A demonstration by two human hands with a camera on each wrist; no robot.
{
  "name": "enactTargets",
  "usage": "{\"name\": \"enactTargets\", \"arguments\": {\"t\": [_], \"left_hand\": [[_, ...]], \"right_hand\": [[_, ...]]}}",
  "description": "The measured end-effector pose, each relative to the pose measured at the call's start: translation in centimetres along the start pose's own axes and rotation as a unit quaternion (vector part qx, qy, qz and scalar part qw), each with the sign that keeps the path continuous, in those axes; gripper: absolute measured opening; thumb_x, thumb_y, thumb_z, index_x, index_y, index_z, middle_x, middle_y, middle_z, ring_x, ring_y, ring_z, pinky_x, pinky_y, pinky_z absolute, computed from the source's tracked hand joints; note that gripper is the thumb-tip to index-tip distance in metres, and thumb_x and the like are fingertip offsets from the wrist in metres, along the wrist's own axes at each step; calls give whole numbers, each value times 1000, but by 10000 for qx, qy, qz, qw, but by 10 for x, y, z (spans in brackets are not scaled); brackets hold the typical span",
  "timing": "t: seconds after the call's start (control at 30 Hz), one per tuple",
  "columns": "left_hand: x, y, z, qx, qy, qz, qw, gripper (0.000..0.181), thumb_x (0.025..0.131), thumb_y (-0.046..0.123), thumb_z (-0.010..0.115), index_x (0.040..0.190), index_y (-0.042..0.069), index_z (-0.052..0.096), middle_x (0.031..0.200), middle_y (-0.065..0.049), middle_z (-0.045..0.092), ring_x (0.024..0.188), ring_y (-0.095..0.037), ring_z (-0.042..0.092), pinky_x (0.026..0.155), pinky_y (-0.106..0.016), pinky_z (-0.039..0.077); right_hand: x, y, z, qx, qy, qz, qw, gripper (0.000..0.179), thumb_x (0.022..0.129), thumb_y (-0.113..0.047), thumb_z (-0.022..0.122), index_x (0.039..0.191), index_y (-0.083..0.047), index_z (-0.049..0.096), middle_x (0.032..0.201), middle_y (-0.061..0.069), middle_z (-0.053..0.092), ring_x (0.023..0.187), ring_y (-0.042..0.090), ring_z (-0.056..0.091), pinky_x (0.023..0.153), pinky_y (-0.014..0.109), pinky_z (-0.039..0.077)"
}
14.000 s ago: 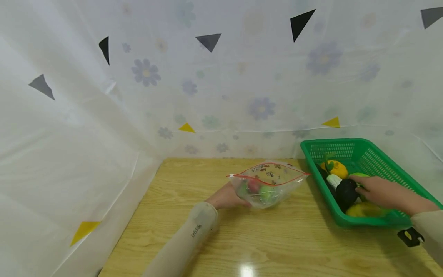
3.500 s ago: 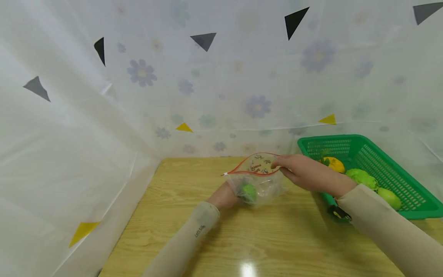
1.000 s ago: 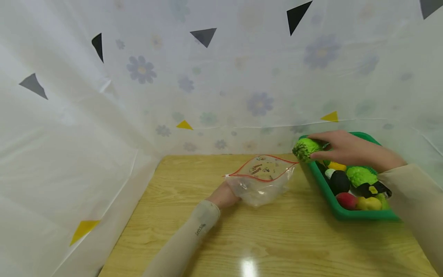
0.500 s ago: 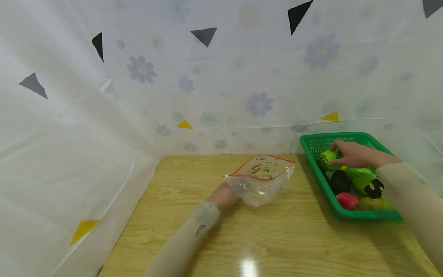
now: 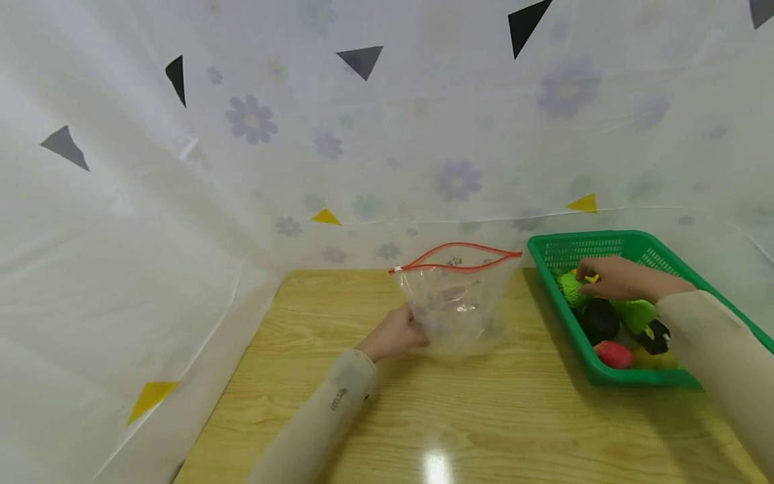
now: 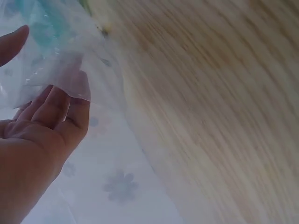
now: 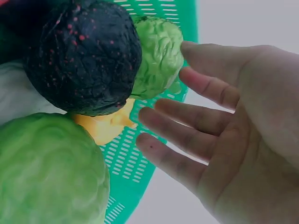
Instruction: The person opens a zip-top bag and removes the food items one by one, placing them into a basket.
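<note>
A clear zip bag (image 5: 459,309) with a red zip strip stands upright on the table, its mouth open. My left hand (image 5: 396,333) holds the bag's left side. In the left wrist view, clear film (image 6: 60,70) lies between the thumb and the fingers and covers some fingertips. Over the far left part of a green basket (image 5: 559,336), my right hand (image 5: 613,277) is at a light green bumpy vegetable (image 5: 568,289). In the right wrist view, that hand's fingers are spread, with the thumb and index tips right at the vegetable's (image 7: 161,56) edge.
Inside the basket are a dark round piece (image 5: 598,321), a green lumpy piece (image 5: 635,314), a red fruit (image 5: 613,354) and something yellow (image 5: 653,357). A white patterned sheet (image 5: 387,148) hangs behind the wooden table (image 5: 363,417).
Earlier, the bag held a green and a red piece; none shows in it now. My right hand lowered the bumpy vegetable into the basket and loosened its hold. The bag's mouth has risen.
</note>
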State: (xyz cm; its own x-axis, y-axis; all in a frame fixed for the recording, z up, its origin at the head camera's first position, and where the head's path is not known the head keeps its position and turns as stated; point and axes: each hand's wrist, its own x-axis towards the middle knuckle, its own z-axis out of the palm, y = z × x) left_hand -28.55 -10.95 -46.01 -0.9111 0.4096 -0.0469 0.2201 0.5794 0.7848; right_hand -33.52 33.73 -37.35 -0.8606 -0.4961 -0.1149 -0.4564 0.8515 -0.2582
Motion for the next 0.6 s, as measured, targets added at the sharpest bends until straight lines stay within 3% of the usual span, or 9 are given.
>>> {"name": "enactTargets", "arguments": {"t": [0.07,0.2,0.4,0.47,0.6], "left_hand": [[0,0,-2,-216,23,-36,9998,64,85,19,80,141,25,51,127,1,65,115,-17,62,91,-38,54],[-1,2,-7,-721,-23,-72,9974,51,91,29,74,137,20,54,120,-2,66,106,-20,63,89,-43,53],[1,-1,-13,-1866,-376,-420,9808,61,99,35,63,151,9,43,125,-8,66,104,-22,67,95,-45,54],[2,-4,-15,-2004,-403,-589,9771,60,100,36,61,149,6,45,123,-14,68,105,-28,68,98,-45,52],[4,-10,-19,-1672,-227,-945,9811,64,99,44,59,150,7,45,138,-16,60,119,-31,61,100,-49,50]], "right_hand": [[-4,-2,1,-6,167,-15,9999,30,97,-19,66,118,2,62,120,26,65,106,44,63,81,53,55],[-11,-10,1,-71,554,-17,9984,31,98,-18,65,123,1,61,124,25,64,107,44,64,83,56,54],[-19,-35,-3,-260,884,-45,9957,34,99,-18,65,129,-4,61,132,24,61,116,46,59,90,62,49],[-19,-44,-4,-296,916,-58,9953,35,99,-18,64,131,-4,60,134,24,60,119,46,58,93,63,48],[-20,-58,-5,-358,993,-158,9943,36,99,-19,64,132,-4,60,135,22,60,121,45,57,95,63,47]]}}
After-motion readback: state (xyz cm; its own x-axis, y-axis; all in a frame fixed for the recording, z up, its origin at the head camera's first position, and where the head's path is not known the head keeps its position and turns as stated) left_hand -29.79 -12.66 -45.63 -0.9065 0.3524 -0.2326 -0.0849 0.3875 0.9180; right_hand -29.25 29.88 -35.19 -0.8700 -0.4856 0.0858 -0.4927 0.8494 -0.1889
